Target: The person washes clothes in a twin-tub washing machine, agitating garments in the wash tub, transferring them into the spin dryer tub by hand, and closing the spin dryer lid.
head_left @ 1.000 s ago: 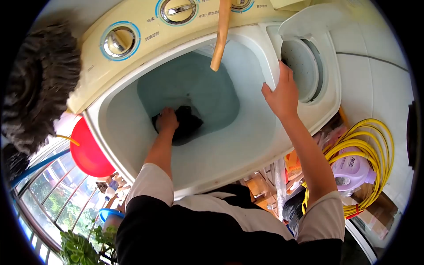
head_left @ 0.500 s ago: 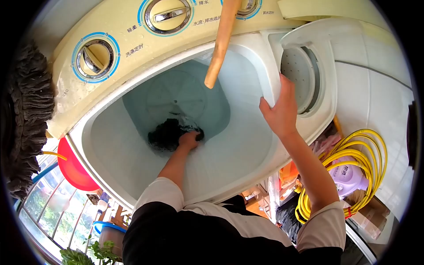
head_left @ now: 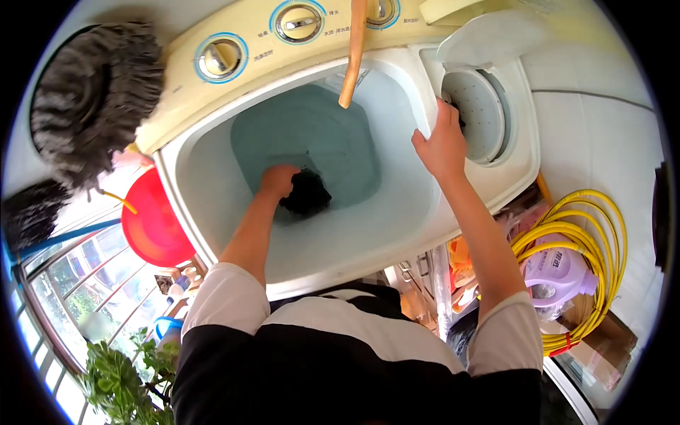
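Note:
A black cloth (head_left: 309,194) lies bunched in the water of the white washing machine tub (head_left: 397,191). My left hand (head_left: 278,180) reaches into the tub with curled fingers, gripping the cloth at its left edge; the fingertips are partly hidden. My right hand (head_left: 443,142) is closed over the rim between the wash tub and the round spin basket (head_left: 482,117). Inside that basket, a bit of something dark shows beside my right fingers.
A wooden stick (head_left: 354,60) hangs over the tub's back edge, before the dials (head_left: 297,23). At left are a grey mop head (head_left: 131,71) and a red basin (head_left: 156,219). A coiled yellow hose (head_left: 615,262) surrounds a purple bottle (head_left: 556,273) at right.
The view has shifted, showing more of the mop and basin. My left hand has moved from the cloth's right side to its left. My right hand stays on the rim.

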Action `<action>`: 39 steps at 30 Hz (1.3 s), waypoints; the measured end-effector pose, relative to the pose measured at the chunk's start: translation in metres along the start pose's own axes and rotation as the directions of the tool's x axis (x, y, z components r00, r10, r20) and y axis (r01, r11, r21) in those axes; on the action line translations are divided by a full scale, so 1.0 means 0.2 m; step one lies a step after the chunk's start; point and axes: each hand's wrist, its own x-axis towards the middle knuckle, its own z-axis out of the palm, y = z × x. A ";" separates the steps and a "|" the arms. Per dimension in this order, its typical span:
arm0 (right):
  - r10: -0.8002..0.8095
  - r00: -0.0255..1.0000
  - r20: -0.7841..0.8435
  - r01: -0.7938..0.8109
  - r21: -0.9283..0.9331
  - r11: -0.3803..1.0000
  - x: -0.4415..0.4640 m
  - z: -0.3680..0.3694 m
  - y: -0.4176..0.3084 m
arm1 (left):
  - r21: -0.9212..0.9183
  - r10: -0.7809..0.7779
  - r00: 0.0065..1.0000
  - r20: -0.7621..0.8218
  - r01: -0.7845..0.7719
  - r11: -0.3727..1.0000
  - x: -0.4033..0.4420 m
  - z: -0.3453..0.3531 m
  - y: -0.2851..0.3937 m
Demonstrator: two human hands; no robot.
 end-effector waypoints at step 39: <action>0.141 0.844 0.517 -0.506 0.856 -0.112 -0.32 -0.10 -0.57 | 0.218 0.586 0.622 -0.520 -0.566 0.795 -1.01 -0.75 0.53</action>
